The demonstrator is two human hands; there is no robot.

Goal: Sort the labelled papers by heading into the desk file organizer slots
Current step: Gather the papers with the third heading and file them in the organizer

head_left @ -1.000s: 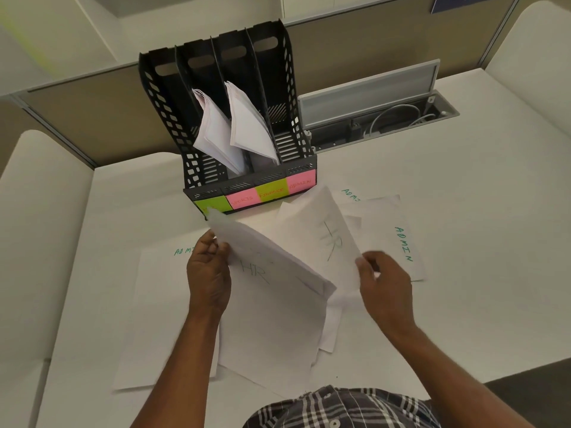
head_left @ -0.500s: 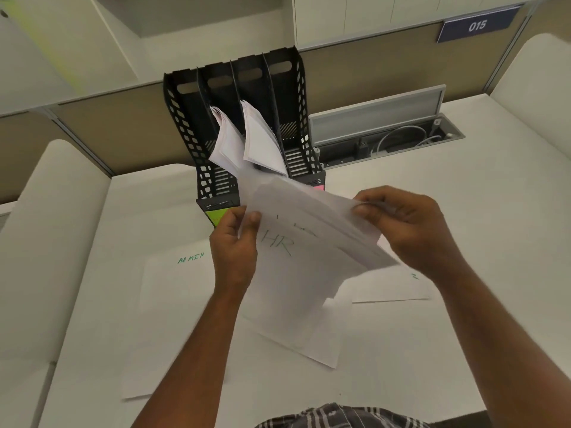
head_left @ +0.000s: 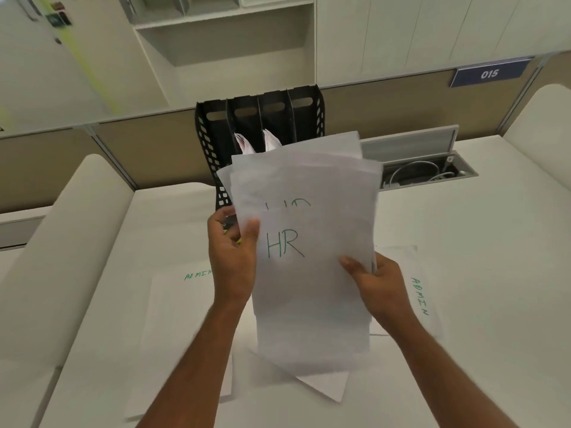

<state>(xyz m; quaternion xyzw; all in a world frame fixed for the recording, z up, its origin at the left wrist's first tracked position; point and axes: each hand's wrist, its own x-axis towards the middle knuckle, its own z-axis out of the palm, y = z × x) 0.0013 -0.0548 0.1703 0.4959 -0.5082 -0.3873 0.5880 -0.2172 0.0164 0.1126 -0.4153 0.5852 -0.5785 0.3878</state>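
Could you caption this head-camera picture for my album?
Both hands, left and right, hold white HR-headed papers before a black four-slot file organizer.

Matt white paper sheets (head_left: 309, 291); black perforated plastic organizer (head_left: 210, 140); smooth matt desk (head_left: 479, 273).

A blue sign (head_left: 489, 73) reading 015 is hanging above an open cable tray (head_left: 428, 173) holding white cables.

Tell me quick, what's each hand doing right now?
Left hand: grips the HR papers by their left edge.
Right hand: grips the same papers on the right.
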